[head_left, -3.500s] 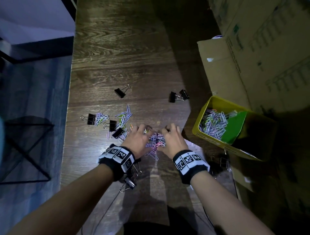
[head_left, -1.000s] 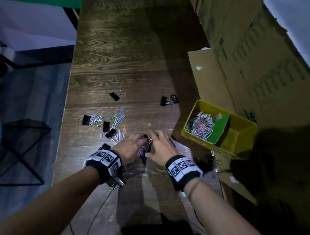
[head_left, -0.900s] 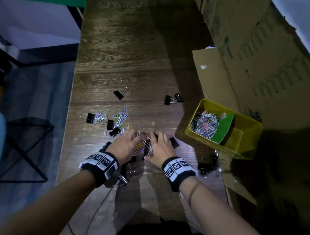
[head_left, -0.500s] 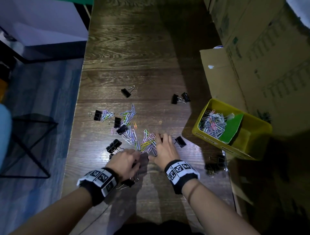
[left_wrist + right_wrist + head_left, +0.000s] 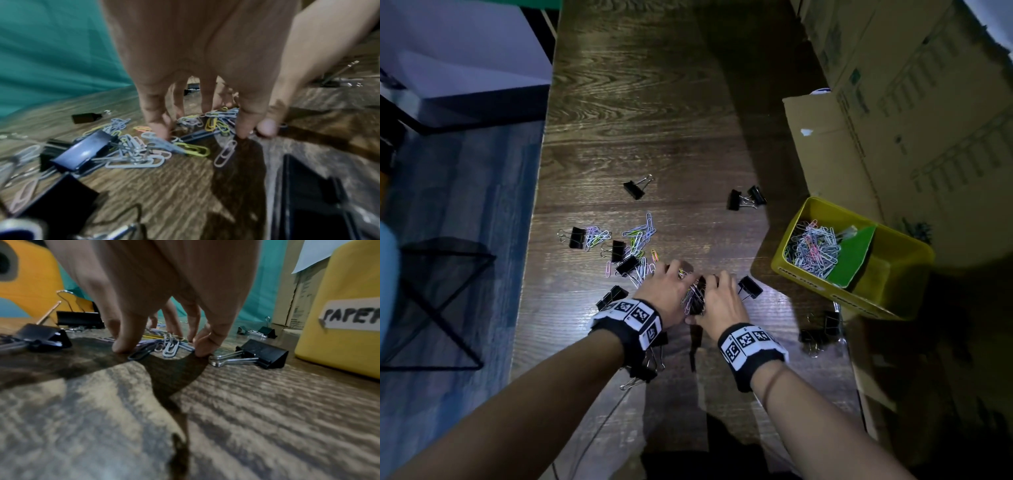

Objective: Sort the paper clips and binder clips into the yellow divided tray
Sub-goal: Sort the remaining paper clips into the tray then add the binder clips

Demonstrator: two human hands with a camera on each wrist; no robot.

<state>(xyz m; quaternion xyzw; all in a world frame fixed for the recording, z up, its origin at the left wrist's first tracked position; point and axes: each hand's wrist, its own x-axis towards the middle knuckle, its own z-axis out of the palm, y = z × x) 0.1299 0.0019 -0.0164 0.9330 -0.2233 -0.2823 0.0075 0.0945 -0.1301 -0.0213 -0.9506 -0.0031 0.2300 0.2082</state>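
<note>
Fingers of the left hand (image 5: pixel 667 297) and right hand (image 5: pixel 722 301) curled down around a small heap of paper clips (image 5: pixel 695 295) on the table (image 5: pixel 654 102), raking it together. Scooping low would avoid snagging the binder clip (image 5: pixel 750 287) alongside. Thin, pastel-coloured clips already filled the left compartment of the yellow divided tray (image 5: pixel 914 250).

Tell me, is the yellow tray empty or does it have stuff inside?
Partly filled: the yellow tray holds paper clips left of its green divider; the other side looks empty.
</note>
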